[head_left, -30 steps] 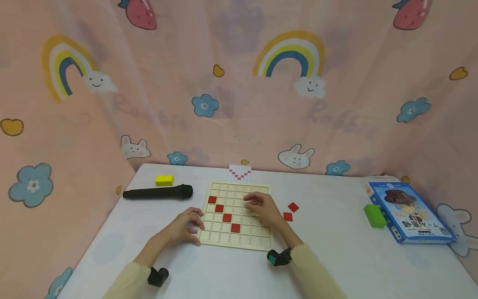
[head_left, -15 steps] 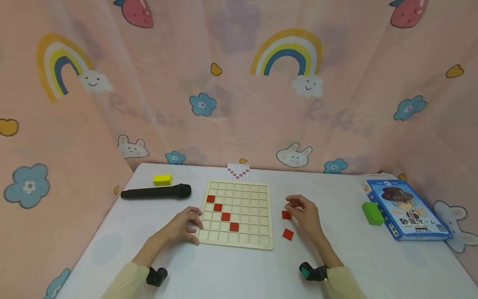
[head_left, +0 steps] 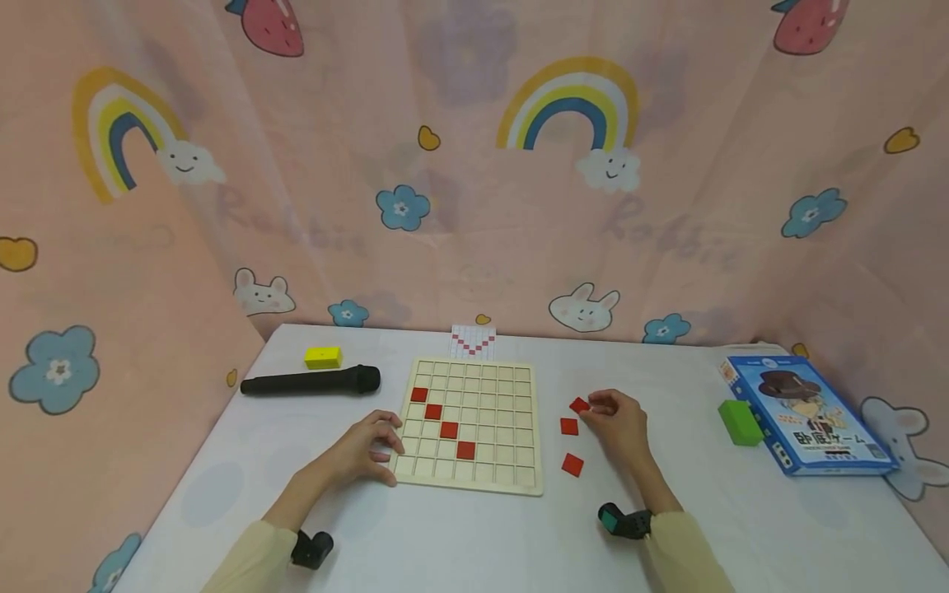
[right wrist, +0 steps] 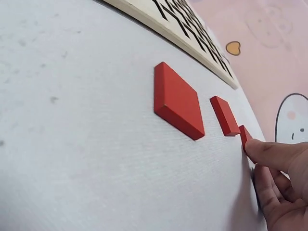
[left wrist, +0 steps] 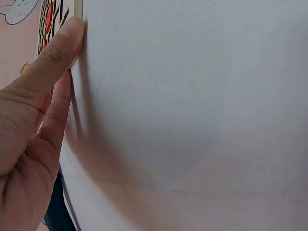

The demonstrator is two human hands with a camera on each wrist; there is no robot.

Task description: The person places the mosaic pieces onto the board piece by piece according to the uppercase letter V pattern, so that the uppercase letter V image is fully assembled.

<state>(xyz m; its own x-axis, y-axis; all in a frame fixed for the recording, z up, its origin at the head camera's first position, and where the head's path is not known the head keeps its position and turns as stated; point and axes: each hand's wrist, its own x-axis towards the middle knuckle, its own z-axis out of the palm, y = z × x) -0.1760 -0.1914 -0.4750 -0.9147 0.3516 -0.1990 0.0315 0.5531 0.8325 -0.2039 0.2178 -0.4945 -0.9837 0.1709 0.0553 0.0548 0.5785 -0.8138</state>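
Right hand point(head_left: 619, 424) pinching far red tile point(head_left: 579, 404) on worktop point(head_left: 474, 535), right of grid board point(head_left: 511, 486). Grip shallow, at edge: tile risking slipping. Left hand point(head_left: 363, 451) bracing board corner; shove shifting four seated tiles point(head_left: 442, 423).

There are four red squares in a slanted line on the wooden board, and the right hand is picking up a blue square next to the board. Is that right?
Not quite. The tile that the right hand is pinching is red, not blue, as the head view and right wrist view show. The rest holds: four red squares sit in a slanted line on the wooden board, and that tile lies on the table beside it.
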